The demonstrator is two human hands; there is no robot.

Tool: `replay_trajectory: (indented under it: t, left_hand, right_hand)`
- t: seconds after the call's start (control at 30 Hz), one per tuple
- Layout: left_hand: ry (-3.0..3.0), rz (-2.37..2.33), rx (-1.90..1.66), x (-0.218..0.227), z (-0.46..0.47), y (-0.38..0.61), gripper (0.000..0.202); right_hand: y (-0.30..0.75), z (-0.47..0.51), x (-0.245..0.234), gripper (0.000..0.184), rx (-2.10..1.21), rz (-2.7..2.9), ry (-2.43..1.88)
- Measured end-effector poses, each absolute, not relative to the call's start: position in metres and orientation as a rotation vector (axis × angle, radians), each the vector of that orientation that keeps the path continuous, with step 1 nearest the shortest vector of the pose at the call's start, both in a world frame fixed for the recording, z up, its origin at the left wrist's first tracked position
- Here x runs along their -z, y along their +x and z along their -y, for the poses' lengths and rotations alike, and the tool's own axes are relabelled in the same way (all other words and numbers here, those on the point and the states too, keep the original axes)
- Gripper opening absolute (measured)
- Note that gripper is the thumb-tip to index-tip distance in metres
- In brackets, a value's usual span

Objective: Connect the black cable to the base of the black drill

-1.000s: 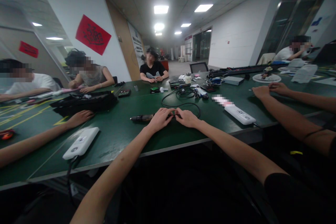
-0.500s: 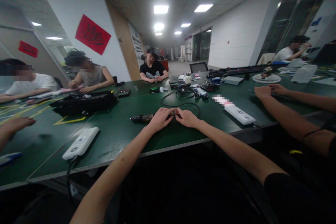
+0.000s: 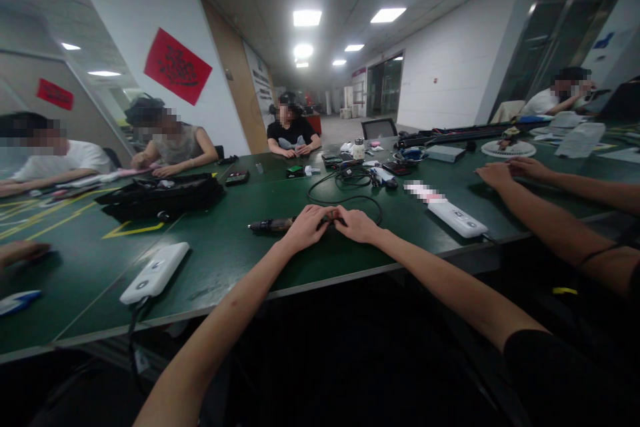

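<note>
Just below the frame's centre, the left hand (image 3: 306,225) holds a dark cylindrical tool (image 3: 270,225) by one end, tip leftward. The right hand (image 3: 357,223) sits just beside; its grip I cannot tell

A slim, dark power tool (image 3: 273,225) lies on its side on the green table (image 3: 220,233), its narrow tip pointing left, its brownish body running rightward until covered. A thin black cord (image 3: 359,180) lies loosely looped just beyond; whether it meets the tool's hidden right end is hard to tell.
</note>
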State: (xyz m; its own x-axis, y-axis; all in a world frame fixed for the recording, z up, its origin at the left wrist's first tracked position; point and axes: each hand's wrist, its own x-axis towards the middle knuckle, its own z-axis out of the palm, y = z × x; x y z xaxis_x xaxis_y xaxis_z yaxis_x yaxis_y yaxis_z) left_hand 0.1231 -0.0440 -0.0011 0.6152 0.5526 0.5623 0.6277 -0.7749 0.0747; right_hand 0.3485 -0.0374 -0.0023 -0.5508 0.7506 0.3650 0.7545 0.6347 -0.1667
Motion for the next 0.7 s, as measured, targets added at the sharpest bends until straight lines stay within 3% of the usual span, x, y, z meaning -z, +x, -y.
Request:
replay_trajectory:
  t: [0.7]
  left_hand:
    - [-2.662, 1.015, 0.786, -0.01, 0.051, 0.124, 0.055]
  right_hand:
    - [0.349, 0.034, 0.004, 0.029, 0.006, 2.472, -1.2]
